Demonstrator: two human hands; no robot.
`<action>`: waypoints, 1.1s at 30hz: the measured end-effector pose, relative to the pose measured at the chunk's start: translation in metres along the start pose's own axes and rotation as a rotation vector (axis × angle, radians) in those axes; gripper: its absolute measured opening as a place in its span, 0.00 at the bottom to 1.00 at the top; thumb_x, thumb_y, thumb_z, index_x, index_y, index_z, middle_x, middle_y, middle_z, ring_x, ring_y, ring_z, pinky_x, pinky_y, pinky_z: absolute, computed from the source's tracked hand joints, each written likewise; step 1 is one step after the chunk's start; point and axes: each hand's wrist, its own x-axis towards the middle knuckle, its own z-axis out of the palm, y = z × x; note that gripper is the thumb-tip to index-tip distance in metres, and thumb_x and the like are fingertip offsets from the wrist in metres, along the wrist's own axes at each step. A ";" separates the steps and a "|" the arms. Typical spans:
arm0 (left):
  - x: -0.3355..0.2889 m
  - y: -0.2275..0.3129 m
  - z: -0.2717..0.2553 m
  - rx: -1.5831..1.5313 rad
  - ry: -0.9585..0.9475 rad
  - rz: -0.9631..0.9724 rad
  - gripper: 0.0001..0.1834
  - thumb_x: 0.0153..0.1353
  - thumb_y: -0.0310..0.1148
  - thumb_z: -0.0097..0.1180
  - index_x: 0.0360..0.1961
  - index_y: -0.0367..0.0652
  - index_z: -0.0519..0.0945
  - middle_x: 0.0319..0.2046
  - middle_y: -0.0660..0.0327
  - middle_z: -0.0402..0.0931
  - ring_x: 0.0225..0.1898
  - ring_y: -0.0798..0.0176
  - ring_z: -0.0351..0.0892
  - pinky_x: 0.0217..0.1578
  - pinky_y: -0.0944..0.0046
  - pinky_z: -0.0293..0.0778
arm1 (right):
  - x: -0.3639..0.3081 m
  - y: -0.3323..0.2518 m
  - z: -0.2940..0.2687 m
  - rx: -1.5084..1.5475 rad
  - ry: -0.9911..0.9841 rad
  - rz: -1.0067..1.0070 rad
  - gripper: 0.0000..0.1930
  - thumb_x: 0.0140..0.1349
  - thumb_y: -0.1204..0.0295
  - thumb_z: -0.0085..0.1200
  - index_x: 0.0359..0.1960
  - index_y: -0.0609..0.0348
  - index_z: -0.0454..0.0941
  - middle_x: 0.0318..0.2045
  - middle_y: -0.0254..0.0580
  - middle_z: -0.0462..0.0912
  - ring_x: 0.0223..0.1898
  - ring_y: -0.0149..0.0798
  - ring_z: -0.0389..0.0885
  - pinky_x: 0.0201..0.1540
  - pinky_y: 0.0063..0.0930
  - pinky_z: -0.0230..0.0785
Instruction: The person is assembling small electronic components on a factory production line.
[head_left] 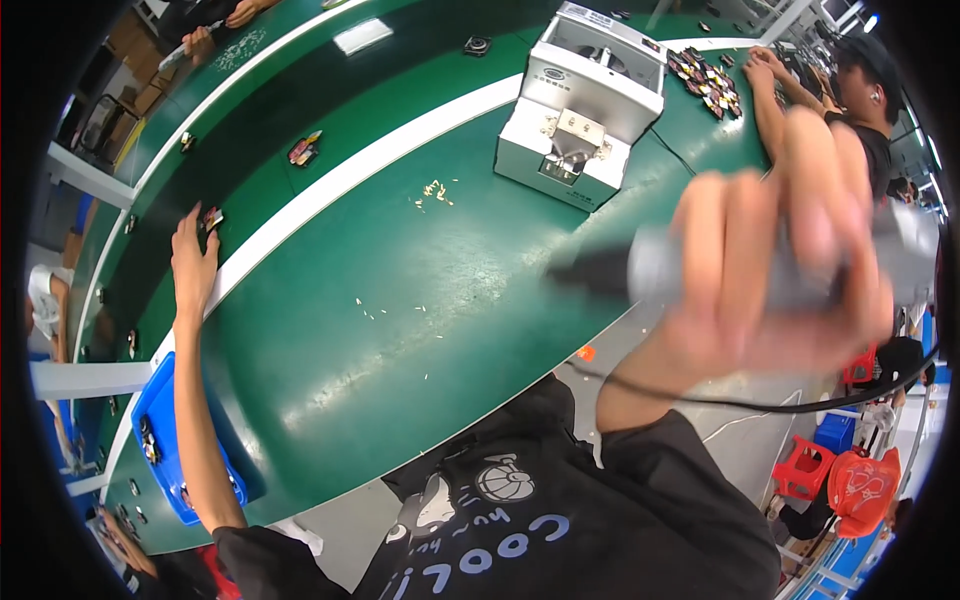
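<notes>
My right hand [770, 260], raised close to the camera and blurred by motion, is wrapped round a grey electric screwdriver [655, 268]. Its dark tapered tip points left over the table, and a black cable [760, 405] hangs near it. Far to the left, my left hand [195, 258] reaches over the green belt with its fingers stretched and thumb apart. Beside its fingertips lies a small dark assembly [211, 219] with light and reddish parts; whether the fingers touch it is unclear.
A grey-white screw feeder machine [575, 115] stands on the green table [330, 330]. Small pale pieces [435, 193] lie scattered. Other assemblies [304, 149] sit on the belt, with a heap [707, 82] near a co-worker [865, 90]. A blue tray [165, 420] lies below my left forearm.
</notes>
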 end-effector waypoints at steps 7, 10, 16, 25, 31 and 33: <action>0.013 0.009 -0.008 -0.118 -0.136 0.124 0.18 0.70 0.30 0.55 0.60 0.42 0.77 0.53 0.54 0.76 0.53 0.50 0.72 0.58 0.53 0.70 | 0.047 0.035 -0.061 -0.670 0.338 -0.055 0.11 0.68 0.67 0.46 0.34 0.63 0.69 0.29 0.47 0.75 0.12 0.32 0.62 0.19 0.29 0.60; 0.004 0.029 -0.017 -0.105 -0.126 0.138 0.16 0.70 0.29 0.55 0.57 0.40 0.78 0.52 0.55 0.76 0.52 0.50 0.72 0.56 0.54 0.70 | 0.053 0.060 -0.063 -0.593 0.495 -0.047 0.08 0.66 0.72 0.54 0.30 0.61 0.72 0.20 0.43 0.76 0.10 0.31 0.66 0.15 0.24 0.60; -0.061 0.132 -0.061 -0.162 -0.172 0.259 0.18 0.65 0.23 0.58 0.56 0.40 0.77 0.56 0.52 0.74 0.55 0.45 0.73 0.57 0.52 0.72 | 0.051 0.063 -0.075 -0.597 0.547 0.069 0.07 0.65 0.73 0.55 0.31 0.62 0.72 0.21 0.44 0.77 0.11 0.31 0.68 0.16 0.24 0.61; -0.162 0.190 -0.094 -0.276 -0.272 0.290 0.27 0.52 0.19 0.67 0.55 0.39 0.79 0.57 0.52 0.76 0.49 0.49 0.77 0.49 0.53 0.72 | 0.051 0.072 -0.083 -0.658 0.503 0.139 0.10 0.66 0.70 0.55 0.28 0.60 0.70 0.18 0.40 0.73 0.09 0.30 0.65 0.15 0.24 0.60; -0.167 0.197 -0.094 -0.203 -0.208 0.358 0.21 0.52 0.19 0.66 0.50 0.37 0.82 0.49 0.56 0.79 0.45 0.53 0.79 0.44 0.56 0.74 | 0.024 0.054 -0.059 -0.349 0.152 0.078 0.13 0.71 0.66 0.40 0.36 0.64 0.71 0.31 0.49 0.75 0.12 0.31 0.61 0.20 0.29 0.61; -0.161 0.198 -0.093 -0.200 -0.217 0.380 0.20 0.52 0.19 0.65 0.49 0.37 0.82 0.47 0.56 0.79 0.44 0.53 0.80 0.43 0.57 0.75 | 0.023 0.040 -0.051 -0.416 0.066 -0.029 0.14 0.70 0.66 0.38 0.38 0.65 0.73 0.31 0.50 0.76 0.12 0.31 0.61 0.20 0.30 0.61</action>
